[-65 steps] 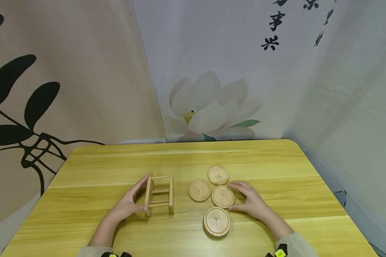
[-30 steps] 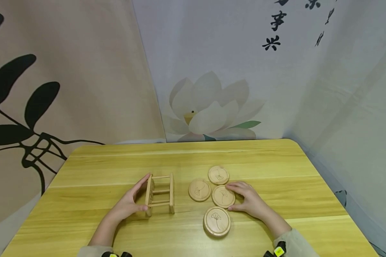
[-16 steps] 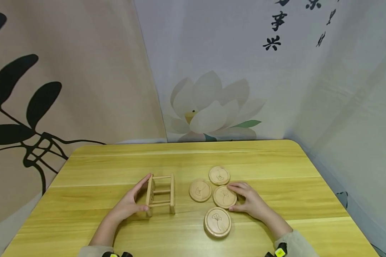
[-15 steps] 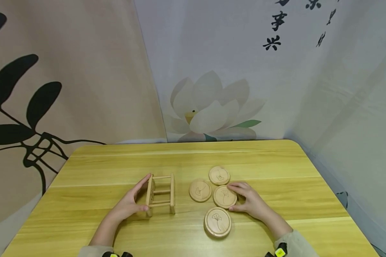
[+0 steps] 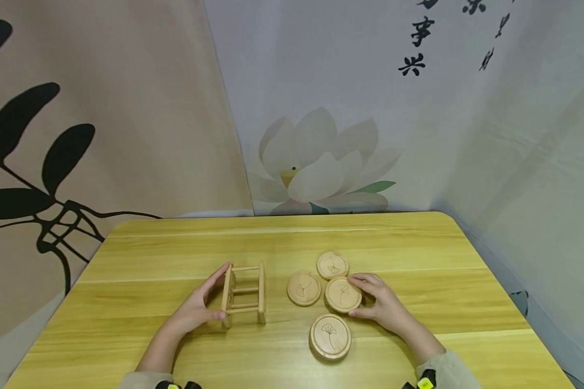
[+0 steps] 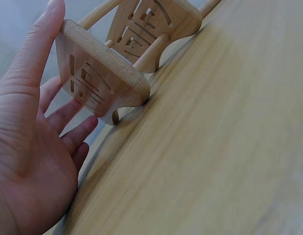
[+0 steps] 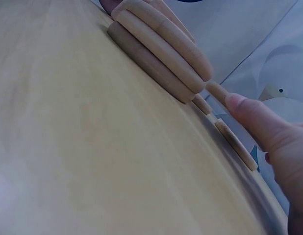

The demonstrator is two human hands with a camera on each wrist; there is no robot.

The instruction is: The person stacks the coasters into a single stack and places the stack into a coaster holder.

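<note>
My left hand grips the near side panel of a small wooden coaster holder, thumb on one edge and fingers toward the other. Cut-out characters show on its panels in the left wrist view. Between thumb and fingertips, my right hand pinches a round wooden coaster by its right rim. That coaster bears an engraved ginkgo leaf and is raised slightly. In the right wrist view the raised coaster shows edge-on, partly behind a coaster stack.
Flat on the table lie a left coaster and a far coaster. The stack of coasters stands nearest the person. A printed cloth backdrop rises behind the table.
My right hand has taken hold of the middle coaster and raised it a little, shifting slightly right. The left hand and the coaster holder stay in place.
</note>
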